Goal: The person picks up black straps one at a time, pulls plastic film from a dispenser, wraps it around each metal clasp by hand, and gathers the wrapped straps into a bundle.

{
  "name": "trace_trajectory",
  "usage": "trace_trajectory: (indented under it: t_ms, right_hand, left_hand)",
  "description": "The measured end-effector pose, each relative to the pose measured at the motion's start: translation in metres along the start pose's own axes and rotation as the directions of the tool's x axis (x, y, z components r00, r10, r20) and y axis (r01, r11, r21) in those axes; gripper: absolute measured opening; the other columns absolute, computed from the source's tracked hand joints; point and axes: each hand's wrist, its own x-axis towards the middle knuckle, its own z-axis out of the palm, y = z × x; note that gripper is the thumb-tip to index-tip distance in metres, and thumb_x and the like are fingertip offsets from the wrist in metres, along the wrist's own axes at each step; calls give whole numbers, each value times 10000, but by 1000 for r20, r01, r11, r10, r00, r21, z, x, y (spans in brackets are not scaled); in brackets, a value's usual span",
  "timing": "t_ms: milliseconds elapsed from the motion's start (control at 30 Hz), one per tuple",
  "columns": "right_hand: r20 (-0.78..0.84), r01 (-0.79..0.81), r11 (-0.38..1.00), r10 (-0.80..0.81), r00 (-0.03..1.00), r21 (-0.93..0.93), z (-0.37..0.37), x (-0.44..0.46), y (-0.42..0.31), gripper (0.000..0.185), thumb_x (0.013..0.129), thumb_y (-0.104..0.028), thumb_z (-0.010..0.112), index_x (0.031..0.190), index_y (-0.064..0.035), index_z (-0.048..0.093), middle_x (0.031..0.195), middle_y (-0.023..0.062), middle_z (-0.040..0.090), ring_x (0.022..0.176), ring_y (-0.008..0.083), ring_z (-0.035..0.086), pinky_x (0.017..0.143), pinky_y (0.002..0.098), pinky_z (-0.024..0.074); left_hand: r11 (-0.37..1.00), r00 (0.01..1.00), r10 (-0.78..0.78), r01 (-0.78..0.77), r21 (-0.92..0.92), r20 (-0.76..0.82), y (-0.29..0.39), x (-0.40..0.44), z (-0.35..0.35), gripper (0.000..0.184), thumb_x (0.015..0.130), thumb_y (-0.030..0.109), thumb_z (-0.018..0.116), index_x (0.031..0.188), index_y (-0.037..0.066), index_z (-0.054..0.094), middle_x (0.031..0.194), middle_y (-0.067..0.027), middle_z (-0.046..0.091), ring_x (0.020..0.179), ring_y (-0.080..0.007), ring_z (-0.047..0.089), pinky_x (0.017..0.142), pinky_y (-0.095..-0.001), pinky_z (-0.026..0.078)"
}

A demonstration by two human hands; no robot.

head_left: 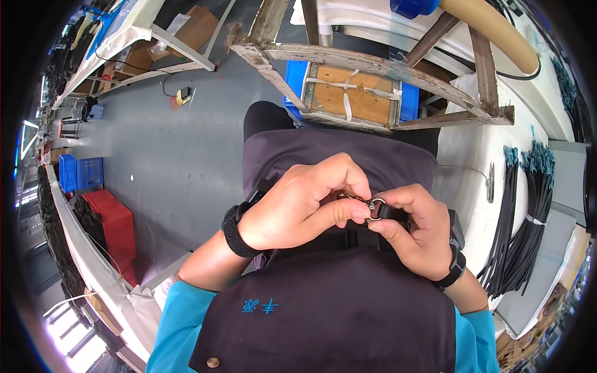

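Observation:
In front of my lap, my left hand (298, 208) pinches a small metal clasp (353, 198) between thumb and fingers. The clasp meets a metal ring (376, 209) at the end of a black strap (393, 214). My right hand (418, 231) grips this strap close to the ring, thumb and forefinger on either side. The two hands nearly touch at the ring. Fingers cover part of the clasp, and I cannot tell whether it is hooked through the ring. The rest of the strap is hidden behind my right hand.
Bundles of black straps (525, 211) with teal ends lie on the white table (457, 193) at right. A worn wooden frame (373, 59) stands ahead over a wooden board (351, 93). At left are a red bin (115, 230) and a blue crate (81, 172).

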Motion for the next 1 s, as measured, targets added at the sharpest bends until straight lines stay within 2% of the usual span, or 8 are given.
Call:
trace_trajectory:
  t_ms: [267, 367, 533, 700, 733, 833, 933, 1000]
  right_hand:
    - [-212, 21, 996, -40, 977, -91, 4, -6, -2, 326, 745, -64, 755, 1029, -19, 601, 869, 91, 655, 731, 140, 659, 554, 224, 527]
    - [-161, 139, 970, -173, 972, -202, 0, -4, 0, 315, 738, -47, 756, 1019, -18, 615, 857, 89, 650, 685, 126, 638, 504, 217, 494]
    - [-138, 70, 990, -87, 987, -126, -3, -6, 1, 294, 752, -15, 739, 1023, -7, 625, 835, 67, 637, 643, 77, 589, 492, 184, 445]
    - [-230, 50, 999, -46, 972, 9, -10, -6, 11, 269, 790, 0, 707, 1044, 12, 620, 871, 52, 625, 695, 41, 561, 555, 158, 439]
    - [-244, -14, 995, 39, 969, 103, -12, -5, 10, 267, 805, 21, 686, 1059, 30, 602, 908, 49, 622, 774, 55, 573, 645, 167, 460]
    - [-295, -6, 980, 65, 953, 198, -17, 4, 10, 266, 818, 40, 666, 1067, 53, 574, 980, 69, 621, 903, 86, 581, 812, 208, 454]
    - [-325, 38, 982, 24, 945, 183, -17, 9, 14, 264, 818, 31, 671, 1063, 49, 576, 989, 72, 623, 894, 85, 582, 789, 198, 460]
    - [-327, 30, 984, 29, 945, 174, -16, 11, 12, 265, 817, 27, 675, 1062, 48, 577, 986, 70, 623, 892, 83, 582, 775, 192, 464]
  left_hand:
    - [986, 992, -110, 100, -131, -68, 8, 1, 7, 81, 950, 64, 500, 986, -10, 497, 723, -59, 613, 601, -69, 574, 541, -193, 456]
    - [957, 977, -204, 186, -221, -58, 8, 1, 7, 89, 951, 89, 509, 967, 2, 502, 698, -45, 610, 572, -53, 556, 509, -183, 431]
    - [907, 970, -237, 203, -369, -50, 3, 3, 7, 109, 960, 99, 494, 962, -5, 524, 665, -34, 582, 547, -60, 556, 463, -170, 424]
    - [902, 976, -158, 80, -425, -152, -6, 13, -2, 220, 957, 181, 525, 1060, -10, 555, 759, -60, 598, 675, -94, 580, 643, -236, 472]
    - [942, 965, -139, 60, -331, -221, -14, 18, -6, 273, 951, 204, 534, 1121, -10, 536, 899, -64, 604, 838, -103, 572, 767, -266, 459]
    - [991, 900, -79, 25, -128, -429, -48, 48, -7, 315, 923, 168, 574, 1177, -8, 510, 1067, -72, 582, 980, -135, 546, 825, -274, 455]
    - [976, 815, 178, -76, 204, -552, -68, 80, -5, 465, 844, 116, 673, 1254, 13, 479, 1231, -111, 517, 1098, -200, 502, 878, -308, 453]
    - [981, 807, 194, -161, 108, -557, -80, 95, -2, 342, 852, 99, 668, 1160, 11, 552, 1128, -86, 582, 1014, -147, 545, 822, -271, 467]
